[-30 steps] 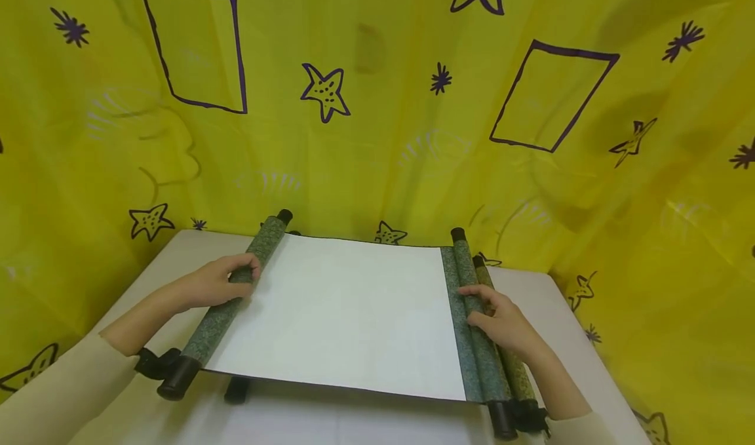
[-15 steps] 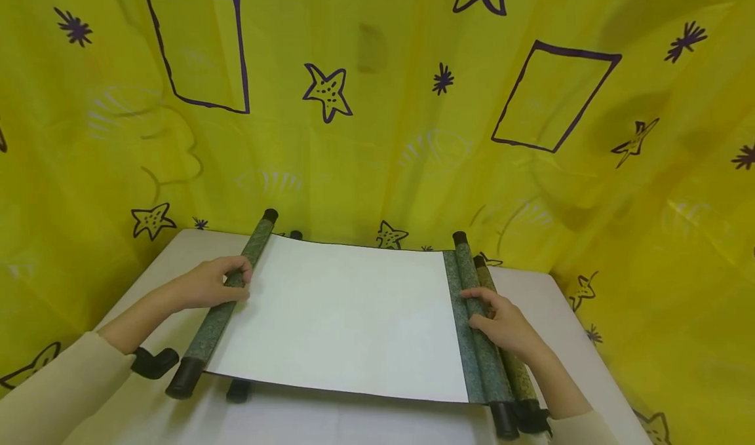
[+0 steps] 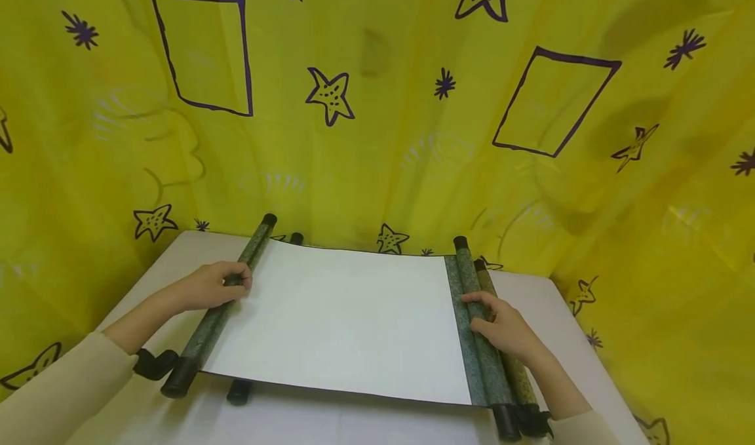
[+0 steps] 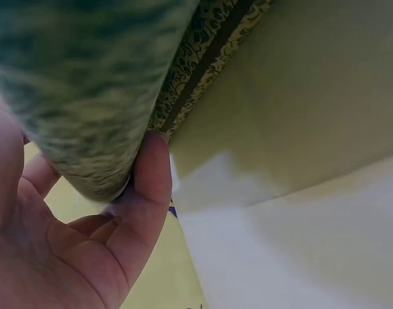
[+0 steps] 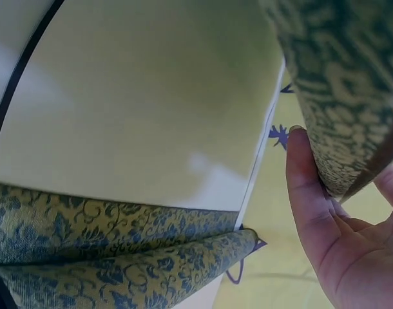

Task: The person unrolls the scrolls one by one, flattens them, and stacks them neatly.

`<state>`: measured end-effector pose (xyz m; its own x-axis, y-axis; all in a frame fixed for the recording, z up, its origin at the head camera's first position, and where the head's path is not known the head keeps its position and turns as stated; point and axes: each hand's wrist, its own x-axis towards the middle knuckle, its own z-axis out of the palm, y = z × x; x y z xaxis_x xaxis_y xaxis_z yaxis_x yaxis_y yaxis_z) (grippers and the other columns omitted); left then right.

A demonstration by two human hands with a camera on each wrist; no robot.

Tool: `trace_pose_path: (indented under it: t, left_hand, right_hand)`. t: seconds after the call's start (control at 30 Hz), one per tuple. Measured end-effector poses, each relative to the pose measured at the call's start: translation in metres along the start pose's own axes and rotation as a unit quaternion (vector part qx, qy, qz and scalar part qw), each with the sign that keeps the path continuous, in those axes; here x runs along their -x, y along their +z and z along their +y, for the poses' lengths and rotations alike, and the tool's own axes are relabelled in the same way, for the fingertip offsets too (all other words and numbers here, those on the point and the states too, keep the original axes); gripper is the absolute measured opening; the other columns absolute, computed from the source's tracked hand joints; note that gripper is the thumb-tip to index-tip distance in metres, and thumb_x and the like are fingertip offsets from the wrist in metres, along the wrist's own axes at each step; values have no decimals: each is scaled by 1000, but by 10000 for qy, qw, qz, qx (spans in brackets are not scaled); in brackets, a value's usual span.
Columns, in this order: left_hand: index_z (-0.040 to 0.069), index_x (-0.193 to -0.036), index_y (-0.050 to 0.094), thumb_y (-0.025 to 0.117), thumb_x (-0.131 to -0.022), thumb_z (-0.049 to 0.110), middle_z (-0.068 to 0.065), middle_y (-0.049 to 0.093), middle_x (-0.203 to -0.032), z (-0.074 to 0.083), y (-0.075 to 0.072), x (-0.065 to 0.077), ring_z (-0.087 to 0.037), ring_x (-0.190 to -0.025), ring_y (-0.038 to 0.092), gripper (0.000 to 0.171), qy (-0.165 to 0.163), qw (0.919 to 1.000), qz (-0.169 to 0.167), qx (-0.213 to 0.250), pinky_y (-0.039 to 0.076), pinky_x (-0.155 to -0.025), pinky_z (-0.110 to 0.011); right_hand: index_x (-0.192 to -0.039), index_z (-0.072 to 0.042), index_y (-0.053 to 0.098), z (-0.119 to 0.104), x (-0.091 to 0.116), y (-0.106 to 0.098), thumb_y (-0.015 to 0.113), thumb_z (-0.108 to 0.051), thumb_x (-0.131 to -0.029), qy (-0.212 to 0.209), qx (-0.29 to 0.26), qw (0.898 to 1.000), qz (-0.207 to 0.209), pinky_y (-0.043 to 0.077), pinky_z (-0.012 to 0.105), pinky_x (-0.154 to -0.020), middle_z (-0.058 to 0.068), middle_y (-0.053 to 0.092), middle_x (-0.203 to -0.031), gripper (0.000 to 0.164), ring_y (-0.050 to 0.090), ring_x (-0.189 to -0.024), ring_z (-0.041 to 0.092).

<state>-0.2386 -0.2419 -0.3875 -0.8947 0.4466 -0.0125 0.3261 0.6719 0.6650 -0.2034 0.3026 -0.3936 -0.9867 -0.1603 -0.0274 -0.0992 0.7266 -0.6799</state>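
A scroll with a blank white paper sheet (image 3: 348,320) is spread between two green patterned rollers with black end knobs. My left hand (image 3: 209,284) grips the left roller (image 3: 212,330) near its middle, and in the left wrist view the thumb and fingers (image 4: 151,174) curl round it. On the other side my right hand (image 3: 501,324) holds the right roller (image 3: 489,360), beside a strip of green brocade (image 3: 463,327). The sheet's front edge sags slightly above the table. Part of each roller is hidden behind the hand.
Right of the sheet lies an olive-gold patterned roller (image 3: 519,379), partly under my right hand. A black knob (image 3: 238,391) sticks out beneath the sheet at front left. All this is on a white table (image 3: 354,425), with a yellow star-printed curtain (image 3: 377,170) behind.
The left roller's far end has swung left, and my left hand has shifted slightly left with it. The right hand keeps nearly the same place. The view tilts a little.
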Motion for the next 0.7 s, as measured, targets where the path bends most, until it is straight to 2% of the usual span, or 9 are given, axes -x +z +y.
trace_pose_path:
  t: [0.1, 0.2, 0.33, 0.43, 0.53, 0.7]
  left_hand:
    - [12, -94, 59, 64, -93, 14, -3, 57, -94, -3, 1, 0, -17, -70, 43, 6, -27, 10000, 23, -78, 37, -63, -33]
    - [12, -95, 54, 71, -89, 14, -2, 52, -88, -5, 1, -1, -16, -68, 41, 17, -59, 9999, 55, -140, 36, -61, -33]
    - [11, -95, 49, 75, -85, 11, -3, 47, -86, -10, 0, 0, -14, -61, 37, 28, -34, 9998, 130, -129, 34, -58, -31]
    - [10, -96, 48, 71, -85, 7, -4, 47, -87, -13, -2, 0, -13, -59, 36, 26, 12, 9999, 145, -19, 34, -56, -30]
    - [10, -98, 48, 67, -86, 6, -5, 47, -86, -14, -3, 0, -12, -58, 36, 23, 5, 9999, 107, 46, 34, -55, -30]
    - [9, -103, 52, 65, -87, 6, -10, 54, -100, -15, -4, -2, -15, -59, 38, 21, -66, 9999, 59, 87, 36, -57, -33]
  right_hand:
    - [-137, -16, 57, 3, 0, 0, 61, -9, -92, -5, 31, 10000, -8, 36, 31, -50, 17, 56, -120, 45, 30, -51, 11]
    - [-137, -16, 56, 6, -1, -1, 61, -9, -93, -9, 85, 10000, -16, 37, 31, -50, 18, 54, -128, 45, 30, -51, 12]
    - [-137, -17, 56, 11, -2, -1, 61, -9, -93, 45, 203, 9998, -24, 36, 30, -48, 19, 55, -126, 46, 30, -50, 11]
    - [-137, -18, 56, 13, -3, -1, 61, -9, -93, 75, 265, 9996, -38, 36, 28, -47, 20, 56, -122, 45, 30, -49, 11]
    - [-137, -17, 57, 15, -3, -2, 61, -8, -92, 47, 275, 9996, -26, 36, 29, -48, 20, 55, -126, 45, 30, -50, 11]
    - [-137, -15, 57, 16, -4, -2, 62, -7, -91, 30, 239, 9997, -80, 35, 28, -47, 21, 55, -128, 46, 30, -49, 10]
